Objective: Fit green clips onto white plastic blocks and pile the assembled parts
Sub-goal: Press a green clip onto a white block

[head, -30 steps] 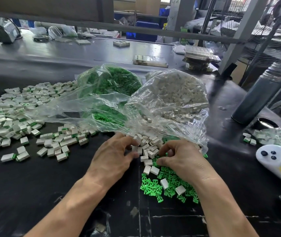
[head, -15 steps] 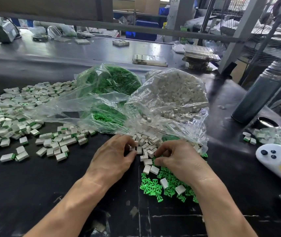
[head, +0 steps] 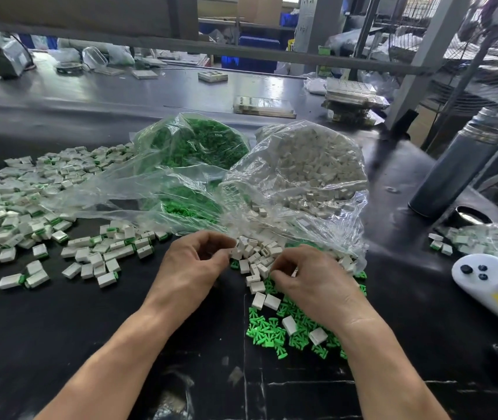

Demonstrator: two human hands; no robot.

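Down on the black work table (head: 60,344), both hands worked at the mouth of a clear plastic bag of small white plastic blocks (head: 302,174). The left hand (head: 193,265) had its fingers curled, thumb and fingertips meeting at the edge of a loose heap of white blocks (head: 256,256) spilled from the bag; whether it actually pinched one could not be told. The right hand (head: 311,280) lay knuckles-up over the same heap with its fingers bent down among the blocks, and what they held, if anything, was hidden. Just below the hands, a scatter of bright green plastic clips (head: 272,331) lay on the table with a few white blocks on top. Behind the hands, a second clear bag of green clips (head: 193,144) sat touching the bag of blocks. Well to the left spread a pile of assembled white-and-green parts (head: 20,204). A dark grey cylindrical flask (head: 456,168) stood at far right.
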